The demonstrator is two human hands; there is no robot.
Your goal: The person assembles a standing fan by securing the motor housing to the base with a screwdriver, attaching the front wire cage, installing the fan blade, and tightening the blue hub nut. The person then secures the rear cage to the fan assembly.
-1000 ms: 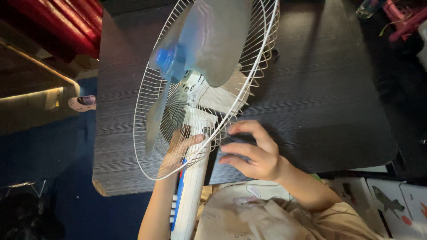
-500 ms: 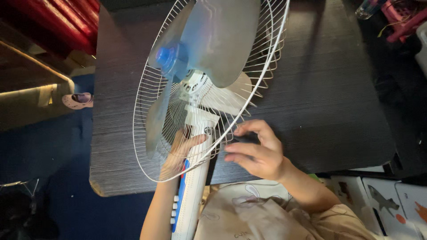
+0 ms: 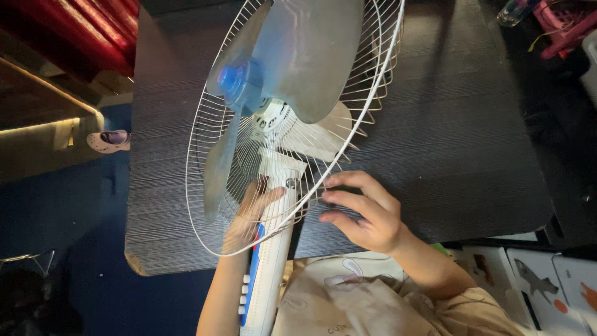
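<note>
— Where does the fan point(image 3: 280, 124) sit against the edges?

— It lies across the dark worktop point(image 3: 448, 124), its white stem point(image 3: 267, 280) overhanging the near edge toward the person's lap. Open wood lies to the right.

— And the hands?

— The left hand point(image 3: 249, 214) is curled around the stem behind the wire guard point(image 3: 211, 205). The right hand point(image 3: 364, 211) is half open, fingertips touching the guard's rim, clasping nothing.

— What's in the way?

— The translucent blades point(image 3: 305, 56) and blue hub point(image 3: 233, 78) fill the guard. Around it: picture cards point(image 3: 541, 280) lower right, a sandal point(image 3: 109, 140) on the floor to the left.
</note>
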